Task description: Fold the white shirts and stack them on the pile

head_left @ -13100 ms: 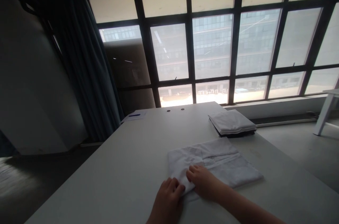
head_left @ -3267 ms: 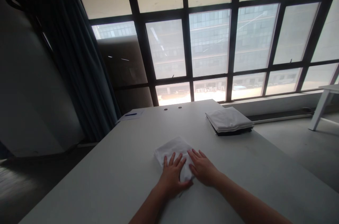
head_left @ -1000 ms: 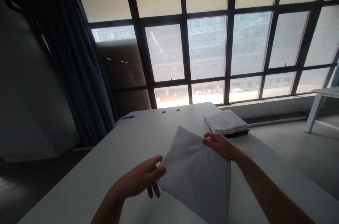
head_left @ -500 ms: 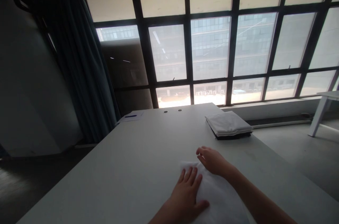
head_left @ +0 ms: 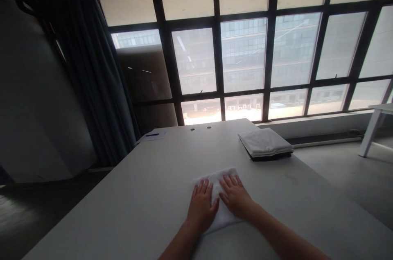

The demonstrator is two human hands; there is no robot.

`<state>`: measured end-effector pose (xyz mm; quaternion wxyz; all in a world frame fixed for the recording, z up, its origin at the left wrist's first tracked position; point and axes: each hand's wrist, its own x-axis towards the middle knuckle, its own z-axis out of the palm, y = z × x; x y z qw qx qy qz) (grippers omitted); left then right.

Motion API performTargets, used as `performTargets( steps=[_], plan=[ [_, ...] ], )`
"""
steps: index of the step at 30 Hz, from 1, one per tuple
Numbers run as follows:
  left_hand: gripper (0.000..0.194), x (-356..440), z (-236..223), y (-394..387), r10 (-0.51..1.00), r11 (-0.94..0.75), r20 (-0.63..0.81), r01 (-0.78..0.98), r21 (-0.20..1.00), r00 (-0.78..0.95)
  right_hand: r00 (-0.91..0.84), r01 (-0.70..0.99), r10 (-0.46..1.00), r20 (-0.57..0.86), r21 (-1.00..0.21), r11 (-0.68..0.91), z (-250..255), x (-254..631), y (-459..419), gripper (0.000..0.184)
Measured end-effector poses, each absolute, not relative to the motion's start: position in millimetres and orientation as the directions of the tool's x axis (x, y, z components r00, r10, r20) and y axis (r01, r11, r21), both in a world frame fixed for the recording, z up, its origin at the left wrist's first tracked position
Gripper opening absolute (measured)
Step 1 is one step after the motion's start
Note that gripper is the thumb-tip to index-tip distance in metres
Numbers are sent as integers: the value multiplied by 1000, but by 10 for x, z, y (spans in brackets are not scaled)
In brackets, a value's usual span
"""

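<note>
A folded white cloth (head_left: 223, 216) lies on the white table (head_left: 153, 194) in front of me, roughly square in outline. My left hand (head_left: 202, 203) rests flat on its left part, fingers stretched forward. On the right part lies my right hand (head_left: 236, 195), palm down with its fingers spread. The two thumbs point toward each other near the middle of the cloth. Neither hand grips it; both press on its top. What kind of cloth it is, the folds do not show.
A stack of folded white cloths (head_left: 264, 142) with a dark one beneath sits near the table's right edge. Papers with a blue pen (head_left: 152, 134) lie at the far left corner. Two round holes pierce the far end. Another white table (head_left: 373, 129) stands at right, by the windows.
The cloth has become a smaller folded square farther up the table. My right hand has come down from above its far edge onto it; my left hand has shifted left and forward.
</note>
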<state>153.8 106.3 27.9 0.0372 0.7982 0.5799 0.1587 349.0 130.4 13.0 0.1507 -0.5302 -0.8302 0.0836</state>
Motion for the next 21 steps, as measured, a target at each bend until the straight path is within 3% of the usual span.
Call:
performTargets(
  steps=[4,7,14,18,21],
  plan=[
    [42,1664,435,871,871,-456,314,858,235,377,-388,833,898,208,-338,438,64,3537,1374,52],
    [19,1820,488,640,850,-508,289,830,229,440,-335,817,895,293,-382,431,60,3608,1469,46],
    [14,1890,352,616,885,-455,229,856,247,404,-61,775,819,570,-490,399,129,3813,1627,29],
    [15,1769,336,832,915,-382,255,875,296,313,-165,702,719,675,-432,566,187,3718,1486,19],
    [15,1669,362,935,923,-358,259,880,313,283,-362,677,722,589,-367,638,210,3569,1321,10]
  ],
)
